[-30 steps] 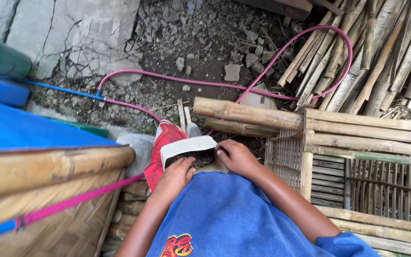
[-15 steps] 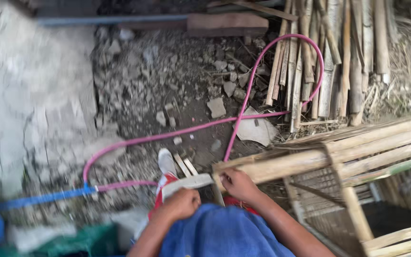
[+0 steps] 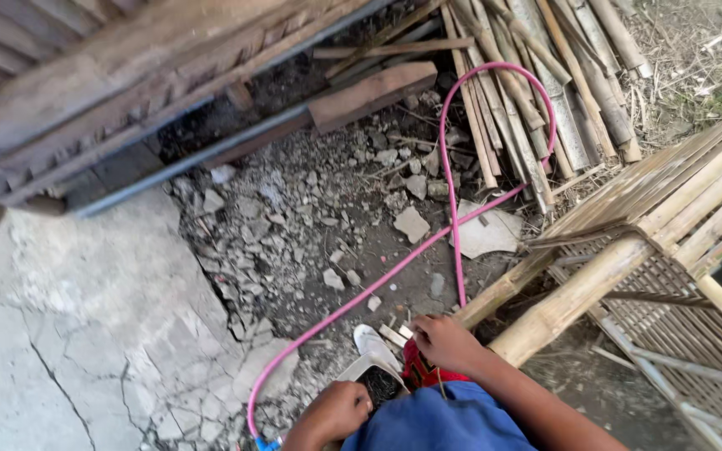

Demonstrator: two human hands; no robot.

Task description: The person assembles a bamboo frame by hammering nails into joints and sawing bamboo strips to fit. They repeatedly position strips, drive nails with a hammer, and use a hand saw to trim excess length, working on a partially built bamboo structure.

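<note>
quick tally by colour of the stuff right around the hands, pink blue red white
pink: 1, the hose
blue: 1, the cloth below the left hand
red: 1, the piece under the right hand
white: 1, the rimmed object
total: 4

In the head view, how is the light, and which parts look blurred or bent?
Head view: even daylight with soft shadows and no glare; rubble and pink hose are sharp; left hand and right hand at the bottom edge look slightly soft; bamboo frame splays outward towards the right edge, apparently from wide-lens stretch.
</note>
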